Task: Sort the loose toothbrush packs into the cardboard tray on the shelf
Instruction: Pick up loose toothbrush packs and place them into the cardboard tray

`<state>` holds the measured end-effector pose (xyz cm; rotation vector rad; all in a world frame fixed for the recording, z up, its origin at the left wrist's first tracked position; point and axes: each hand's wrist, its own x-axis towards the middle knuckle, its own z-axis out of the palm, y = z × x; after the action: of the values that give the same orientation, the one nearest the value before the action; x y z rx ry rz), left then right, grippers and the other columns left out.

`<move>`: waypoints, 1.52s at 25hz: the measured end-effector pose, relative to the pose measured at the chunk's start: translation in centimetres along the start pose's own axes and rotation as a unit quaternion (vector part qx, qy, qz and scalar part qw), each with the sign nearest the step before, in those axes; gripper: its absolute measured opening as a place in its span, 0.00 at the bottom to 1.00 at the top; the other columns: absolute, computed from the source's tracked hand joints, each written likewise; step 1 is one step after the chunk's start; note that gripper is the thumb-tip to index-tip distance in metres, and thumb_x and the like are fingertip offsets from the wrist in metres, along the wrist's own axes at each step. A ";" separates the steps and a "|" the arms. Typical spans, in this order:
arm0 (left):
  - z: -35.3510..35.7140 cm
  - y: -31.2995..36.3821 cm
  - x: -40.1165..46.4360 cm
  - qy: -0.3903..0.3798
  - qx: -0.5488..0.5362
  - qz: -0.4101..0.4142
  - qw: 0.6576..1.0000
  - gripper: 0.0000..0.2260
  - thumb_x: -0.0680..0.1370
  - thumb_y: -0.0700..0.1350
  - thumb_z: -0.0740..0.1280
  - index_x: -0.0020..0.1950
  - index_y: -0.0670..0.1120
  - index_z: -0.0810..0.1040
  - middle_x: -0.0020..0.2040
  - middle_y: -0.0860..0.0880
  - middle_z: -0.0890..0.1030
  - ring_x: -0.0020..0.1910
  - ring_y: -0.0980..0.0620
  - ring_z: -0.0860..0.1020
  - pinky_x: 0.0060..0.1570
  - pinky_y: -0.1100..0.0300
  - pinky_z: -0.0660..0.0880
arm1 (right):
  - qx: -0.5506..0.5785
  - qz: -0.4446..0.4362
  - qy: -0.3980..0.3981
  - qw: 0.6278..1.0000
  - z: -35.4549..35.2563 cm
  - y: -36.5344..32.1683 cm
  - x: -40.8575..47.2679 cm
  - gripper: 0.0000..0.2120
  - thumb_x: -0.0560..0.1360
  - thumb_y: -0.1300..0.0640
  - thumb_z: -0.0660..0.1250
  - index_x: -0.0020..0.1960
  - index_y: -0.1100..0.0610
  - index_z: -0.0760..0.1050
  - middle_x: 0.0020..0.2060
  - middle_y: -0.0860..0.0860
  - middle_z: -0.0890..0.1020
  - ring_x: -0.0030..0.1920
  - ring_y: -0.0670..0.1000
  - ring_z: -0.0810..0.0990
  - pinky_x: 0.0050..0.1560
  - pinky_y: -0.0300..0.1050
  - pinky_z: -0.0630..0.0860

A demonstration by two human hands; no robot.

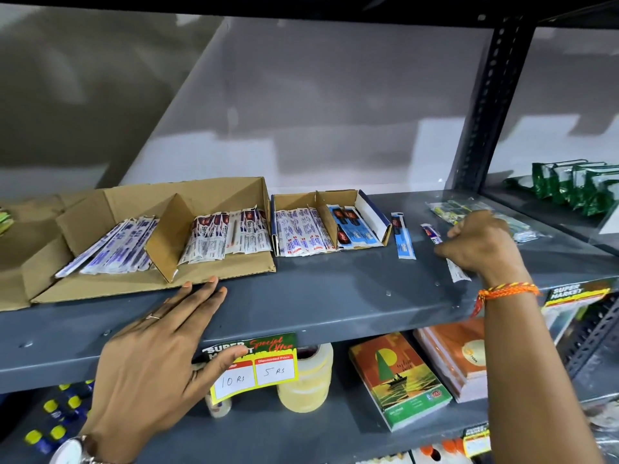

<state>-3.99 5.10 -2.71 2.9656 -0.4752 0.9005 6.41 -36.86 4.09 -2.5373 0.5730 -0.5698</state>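
Observation:
On the grey shelf stands a large cardboard tray point(234, 272) with a divider, holding several white toothbrush packs point(227, 236). Right of it is a smaller cardboard tray point(371, 209) with white packs on its left side and blue packs point(351, 226) on its right. A loose blue pack point(405, 242) lies on the shelf just right of that tray. Further right, my right hand point(482, 242) is curled down over a loose white pack point(457, 271), whose ends stick out on both sides. My left hand point(160, 356) rests flat and open on the shelf's front edge.
Clear-wrapped packs point(449, 209) lie at the back right behind my right hand. Green pouches point(576, 185) stand on the neighbouring shelf. A dark upright post point(485, 105) rises at the right. Below hang a price tag point(261, 370); tape rolls point(308, 380) and notebooks point(398, 380) sit underneath.

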 end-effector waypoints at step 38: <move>-0.6 0.4 0.2 -0.012 0.031 0.002 0.999 0.39 0.79 0.72 0.44 0.73 0.47 0.75 0.72 0.48 0.78 0.70 0.45 0.77 0.58 0.51 0.78 | 0.546 -0.184 -0.499 0.647 4.2 -9.5 -20.3 0.11 0.73 0.59 0.71 0.52 0.65 0.84 0.44 0.60 0.88 0.41 0.51 0.86 0.38 0.40 0.79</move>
<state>-4.29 4.72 -2.20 3.0358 -0.4638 0.8967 -5.59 -17.99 -0.06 -1.3506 -0.5896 0.3752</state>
